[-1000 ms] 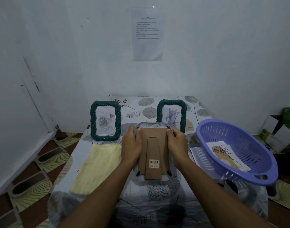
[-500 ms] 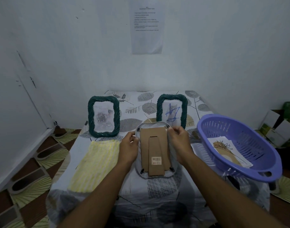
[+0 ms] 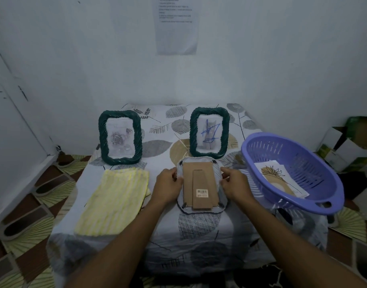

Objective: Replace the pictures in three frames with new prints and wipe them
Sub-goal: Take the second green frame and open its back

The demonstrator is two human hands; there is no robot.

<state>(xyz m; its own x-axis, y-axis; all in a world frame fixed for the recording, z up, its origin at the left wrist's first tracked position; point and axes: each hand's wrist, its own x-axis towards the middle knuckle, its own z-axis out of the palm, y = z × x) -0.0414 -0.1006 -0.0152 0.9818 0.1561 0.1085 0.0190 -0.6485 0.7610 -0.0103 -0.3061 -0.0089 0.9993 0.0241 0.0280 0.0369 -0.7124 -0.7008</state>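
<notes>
A third picture frame [image 3: 200, 183] lies face down on the table, its brown cardboard back and stand flap facing up. My left hand [image 3: 168, 183] grips its left rim with curled fingers. My right hand [image 3: 234, 183] pinches its right rim. Two dark green rope-edged frames stand upright behind: the left frame [image 3: 120, 137] holds a rose picture, the right frame [image 3: 209, 134] a picture with blue scribbles. A yellow striped cloth [image 3: 114, 200] lies flat to the left. New prints [image 3: 280, 179] sit in a purple basket [image 3: 315, 196] at the right.
The table [image 3: 199, 235] has a leaf-patterned cover and stands against a white wall with a printed sheet [image 3: 177, 26] taped on it. Cardboard boxes [image 3: 349, 146] are stacked on the floor at the right. The basket overhangs the table's right edge.
The face-down frame has come down from a tilted hold to lie flat on the table. My hands have slid from its upper corners down to its sides.
</notes>
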